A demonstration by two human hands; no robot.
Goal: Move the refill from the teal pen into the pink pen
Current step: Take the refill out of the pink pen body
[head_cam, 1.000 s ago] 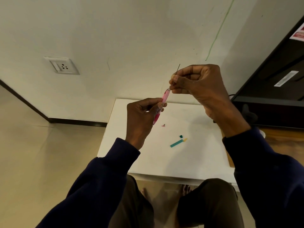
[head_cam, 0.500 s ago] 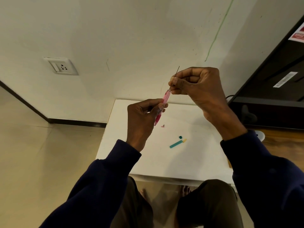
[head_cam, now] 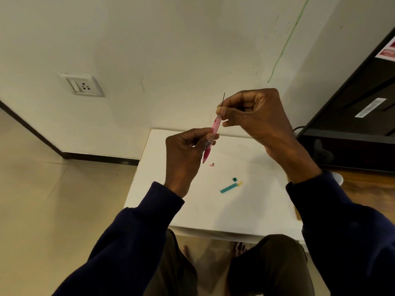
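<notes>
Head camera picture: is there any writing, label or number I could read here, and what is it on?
No text can be read.
White label on the dark cabinet: print too small and blurred.
Red and white sticker at the right edge: cut off, blurred.
Pink pen, teal pen, wall socket: no writing visible.

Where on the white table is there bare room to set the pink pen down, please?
The white table is bare along its left side, left of the teal pen barrel, and along the near edge below it. Its right part, under the right hand, also looks free. The middle is crowded: the small pink piece, teal cap and yellow piece.
</notes>
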